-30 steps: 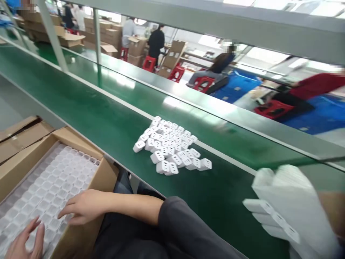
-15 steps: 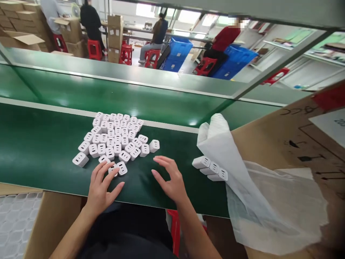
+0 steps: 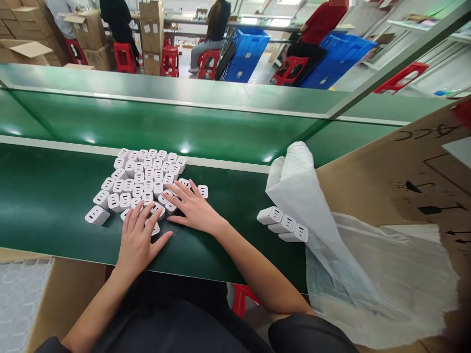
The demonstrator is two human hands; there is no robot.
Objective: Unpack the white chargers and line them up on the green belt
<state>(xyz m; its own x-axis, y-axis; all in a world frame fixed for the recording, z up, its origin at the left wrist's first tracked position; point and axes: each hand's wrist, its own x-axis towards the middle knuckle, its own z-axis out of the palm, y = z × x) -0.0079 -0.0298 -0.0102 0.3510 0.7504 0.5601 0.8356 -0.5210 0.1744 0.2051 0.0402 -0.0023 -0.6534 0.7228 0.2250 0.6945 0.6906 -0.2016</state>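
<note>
Many white charger blocks [image 3: 138, 177] with dark port slots stand in a close cluster on the green work surface [image 3: 228, 245]. At the cluster's near edge my left hand [image 3: 138, 240] lies over some of them, fingers spread, covering part of the blocks below. My right hand [image 3: 195, 208] reaches over the cluster's right side with its fingers outstretched on or just above several blocks. Neither hand is closed around a block. One charger block [image 3: 202, 191] stands a little apart beyond my right hand. Three more charger blocks [image 3: 282, 224] lean in a row at the right.
A white plastic liner [image 3: 294, 181] hangs over a cardboard box [image 3: 386, 176] on the right. At lower left stands another box with a clear moulded tray [image 3: 22, 294]. A pale rail [image 3: 228, 164] runs behind the cluster. People sit beyond, near blue crates [image 3: 246, 51].
My right hand has moved left and forward onto the cluster's right side. My left hand stays at the near edge and has moved slightly forward over the blocks. The camera view has tilted down.
</note>
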